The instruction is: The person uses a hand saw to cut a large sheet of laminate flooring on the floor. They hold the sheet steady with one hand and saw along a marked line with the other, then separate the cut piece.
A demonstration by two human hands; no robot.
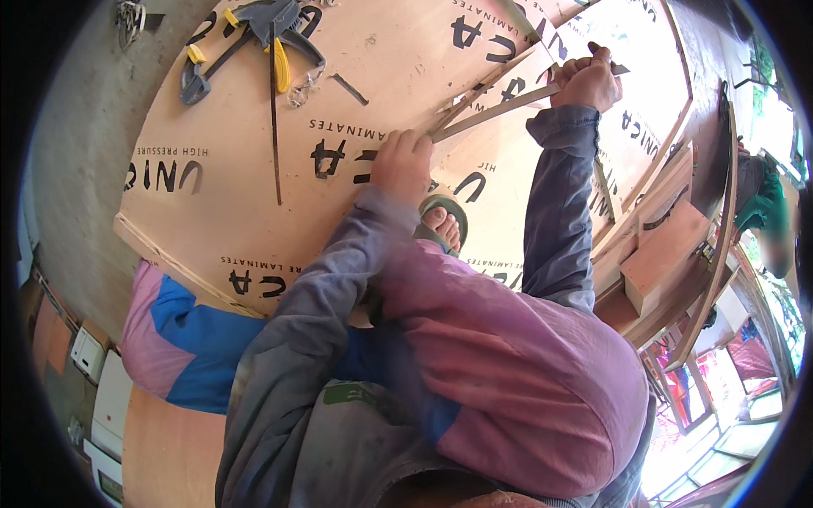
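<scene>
Right hand (pixel 586 83) is fisted around a slim, straight, greyish-brown strip (pixel 500 111), which slants over the printed tan panel (pixel 220 216) to the left hand (pixel 402 165), fingers curled, its grip impossible to tell; a boxlike wooden piece (pixel 665 247) sits at right, any inside hidden

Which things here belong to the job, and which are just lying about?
Seemingly in use:
thin strip, running between left hand and right hand
printed panel underneath

Apparently lying about:
grey-and-yellow clamp gear
short dark strip
</scene>
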